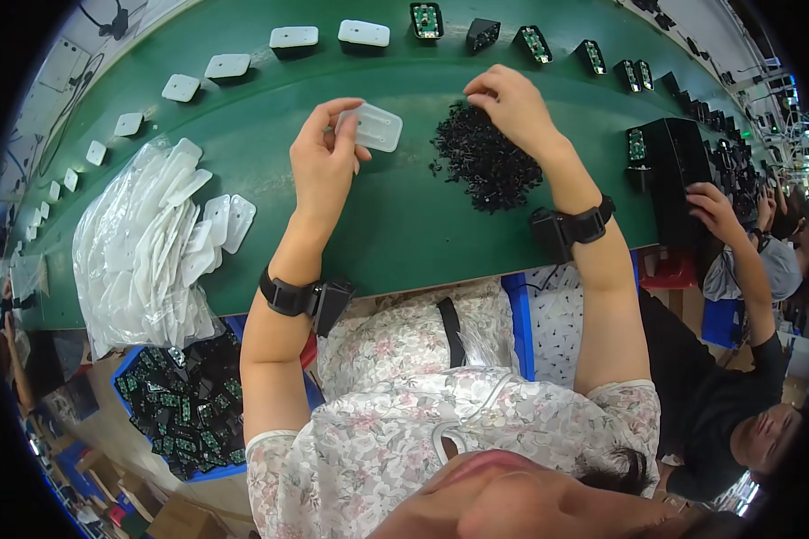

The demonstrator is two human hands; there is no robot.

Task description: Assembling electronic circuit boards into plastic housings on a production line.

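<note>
My left hand (325, 153) grips a white rectangular plastic cover (382, 128) with rounded corners, thumb on its inner side and fingers behind. The cover is tilted above the green table (368, 234), and small holes show in it. To its right lies a loose pile of tiny black parts (487, 171), too small to name. My right hand (514, 103) is at the pile's far edge, its thumb and fingertips pinched together. Whatever is between those fingertips, if anything, I cannot make out.
A clear bag of white covers (144, 251) lies at the left. White covers (364, 33) and black housings with green circuit boards (534, 43) line the far side. A blue bin of circuit boards (184, 400) stands below left. A co-worker's hand (715, 211) is by a black box (679, 175).
</note>
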